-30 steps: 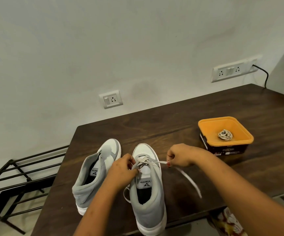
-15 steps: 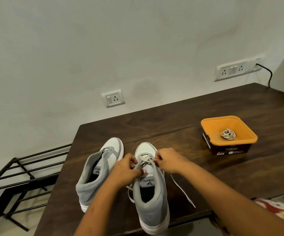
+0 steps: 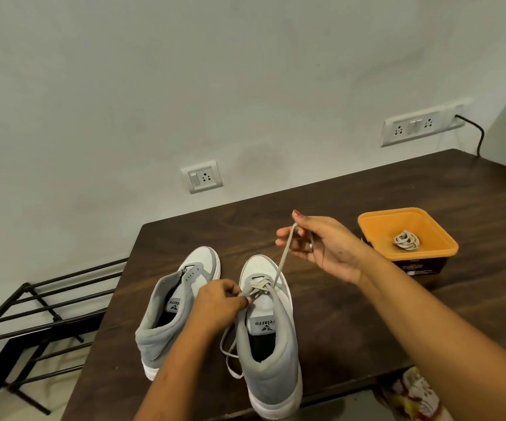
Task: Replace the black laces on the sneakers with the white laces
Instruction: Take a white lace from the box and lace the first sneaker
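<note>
Lacing right sneaker (image 3: pixel 271 335): grey-white high-top, pale lace (image 3: pixel 282 262) crossed twice near toe. Right hand (image 3: pixel 321 244) pinching lace end, raised; left hand (image 3: pixel 221 302) clamped on the crossing. Two sneakers on desk (image 3: pixel 367 314); one lace bundle (image 3: pixel 406 240) in orange tub (image 3: pixel 376 226), right of sneakers.

A home room: wooden table (image 3: pixel 427 189), wall sockets (image 3: pixel 202 176), metal rack (image 3: pixel 42 302)

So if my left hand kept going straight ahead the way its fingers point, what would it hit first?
The left hand points right, at the laced sneaker. Its fingertips already pinch the white lace at the eyelets, so it would press into that shoe's tongue first, though depth is hard to judge here.
</note>
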Available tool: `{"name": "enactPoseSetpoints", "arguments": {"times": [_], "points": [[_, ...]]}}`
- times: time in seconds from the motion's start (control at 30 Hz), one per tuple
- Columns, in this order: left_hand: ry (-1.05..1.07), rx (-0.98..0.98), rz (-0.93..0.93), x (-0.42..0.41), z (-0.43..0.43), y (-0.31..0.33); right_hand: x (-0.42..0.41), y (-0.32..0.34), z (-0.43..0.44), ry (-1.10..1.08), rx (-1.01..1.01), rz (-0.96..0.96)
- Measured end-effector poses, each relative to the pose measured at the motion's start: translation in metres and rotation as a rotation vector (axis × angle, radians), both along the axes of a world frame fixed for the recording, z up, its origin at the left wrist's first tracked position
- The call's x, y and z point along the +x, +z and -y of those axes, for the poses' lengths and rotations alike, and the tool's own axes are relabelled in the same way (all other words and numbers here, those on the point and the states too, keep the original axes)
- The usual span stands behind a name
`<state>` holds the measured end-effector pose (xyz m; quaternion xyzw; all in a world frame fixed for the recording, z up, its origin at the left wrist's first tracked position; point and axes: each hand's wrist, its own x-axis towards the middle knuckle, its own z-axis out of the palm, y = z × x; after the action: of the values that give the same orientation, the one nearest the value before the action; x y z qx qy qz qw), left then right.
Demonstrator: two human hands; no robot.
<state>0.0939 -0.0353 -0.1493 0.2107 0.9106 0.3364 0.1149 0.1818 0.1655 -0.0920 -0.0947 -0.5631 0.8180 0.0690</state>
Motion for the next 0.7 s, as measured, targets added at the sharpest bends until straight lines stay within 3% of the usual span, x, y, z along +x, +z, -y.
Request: {"name": "enactPoseSetpoints", "arguments": {"times": [0.17,0.27,0.4,0.53,0.7], "points": [[0.075,0.019,0.008,-0.001,0.0,0.001,0.0,-0.004,0.001,-0.029,-0.142,-0.004],[0.087,0.03,0.053,-0.002,0.0,0.002,-0.002,-0.008,0.001,-0.015,-0.117,0.027],[0.102,0.06,0.128,0.0,0.0,0.004,-0.003,-0.013,0.0,0.045,0.082,0.073],[0.106,0.136,0.283,0.002,0.003,0.011,-0.005,-0.019,0.004,0.04,0.422,0.159],[0.136,0.233,0.451,0.004,0.005,0.02,-0.007,-0.03,0.014,0.095,0.597,0.21]]}}
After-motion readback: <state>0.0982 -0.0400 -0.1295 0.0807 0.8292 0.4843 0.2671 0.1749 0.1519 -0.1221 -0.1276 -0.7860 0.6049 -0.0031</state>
